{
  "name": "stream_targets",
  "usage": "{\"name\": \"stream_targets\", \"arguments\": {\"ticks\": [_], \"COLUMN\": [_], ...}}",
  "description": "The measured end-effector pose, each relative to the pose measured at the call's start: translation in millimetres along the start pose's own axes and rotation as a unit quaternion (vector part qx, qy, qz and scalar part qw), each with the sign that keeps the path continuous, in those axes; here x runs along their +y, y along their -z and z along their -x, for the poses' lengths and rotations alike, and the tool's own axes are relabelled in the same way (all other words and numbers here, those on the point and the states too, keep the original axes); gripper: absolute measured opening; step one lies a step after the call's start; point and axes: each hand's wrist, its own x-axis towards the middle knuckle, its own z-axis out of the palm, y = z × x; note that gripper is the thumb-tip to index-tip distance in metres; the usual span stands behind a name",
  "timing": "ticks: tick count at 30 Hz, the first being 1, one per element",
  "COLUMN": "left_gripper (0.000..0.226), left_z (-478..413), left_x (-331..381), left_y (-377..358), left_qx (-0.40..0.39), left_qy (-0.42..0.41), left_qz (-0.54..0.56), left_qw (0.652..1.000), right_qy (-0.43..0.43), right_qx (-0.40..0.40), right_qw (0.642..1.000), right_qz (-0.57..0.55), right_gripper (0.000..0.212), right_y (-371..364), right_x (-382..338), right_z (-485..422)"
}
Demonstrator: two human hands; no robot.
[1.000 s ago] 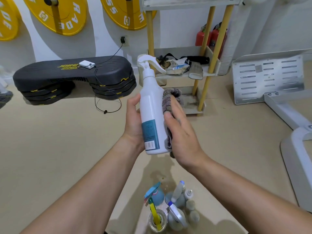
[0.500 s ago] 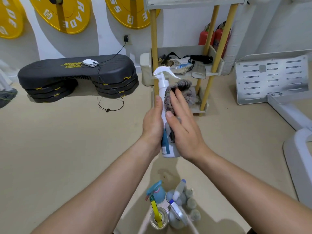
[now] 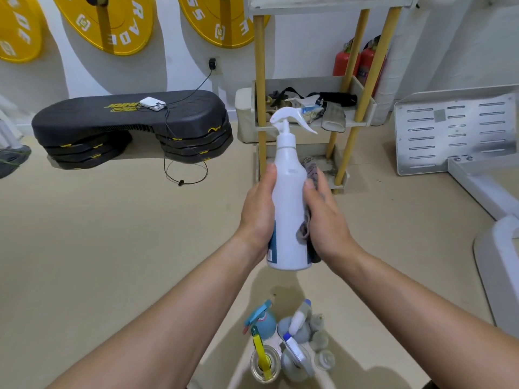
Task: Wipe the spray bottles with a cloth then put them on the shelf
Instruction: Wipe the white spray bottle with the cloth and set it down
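- The left hand (image 3: 257,217) is wrapped around the left side of the white spray bottle (image 3: 289,192), palm and curled fingers bearing its weight.
- The right hand (image 3: 325,220) presses a grey cloth (image 3: 309,197) flat against the bottle's right side; the cloth is bunched between palm and plastic, one end poking out above the fingertips.
- The bottle is held in the air at chest height, its long axis nearly upright, trigger head on top with the nozzle pointing right, base down.
- The shelf (image 3: 362,119) stands straight ahead beyond the hands; its middle tier is cluttered with straps and cloths, the lower tier looks barer.
- Judged from this, wiping is in hand; placing calls for a forward reach, and the left hand, which carries the bottle, would lead.
- On the floor (image 3: 98,248) just below the forearms, a cluster of other spray bottles (image 3: 283,341) stands waiting.
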Motion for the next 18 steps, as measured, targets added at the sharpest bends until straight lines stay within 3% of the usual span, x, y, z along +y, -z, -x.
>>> {"name": "stream_targets", "arguments": {"ticks": [5, 9, 12, 15, 18], "left_gripper": [0.047, 0.055, 0.043, 0.049, 0.055], "left_z": [-5, -14, -20, -21, -18], "left_x": [6, 14, 17, 13, 5], "left_y": [2, 12, 19, 21, 17], "left_qx": [0.045, 0.057, 0.092, 0.091, 0.062], "left_qy": [0.041, 0.057, 0.049, 0.019, -0.002], "left_qz": [0.068, 0.132, 0.121, 0.094, 0.058], "left_qw": [0.996, 0.988, 0.987, 0.991, 0.996], "right_qy": [-0.082, -0.03, 0.042, 0.132, 0.147], "right_qx": [0.039, -0.037, -0.071, -0.083, -0.07], "right_qw": [0.99, 0.995, 0.997, 0.974, 0.961], "right_qz": [-0.109, -0.083, 0.009, 0.164, 0.222], "right_gripper": [0.044, 0.041, 0.044, 0.05, 0.065], "right_y": [0, -11, -16, -16, -15], "right_x": [-1, 1, 8, 9, 8], "right_z": [4, 17, 27, 26, 19]}}
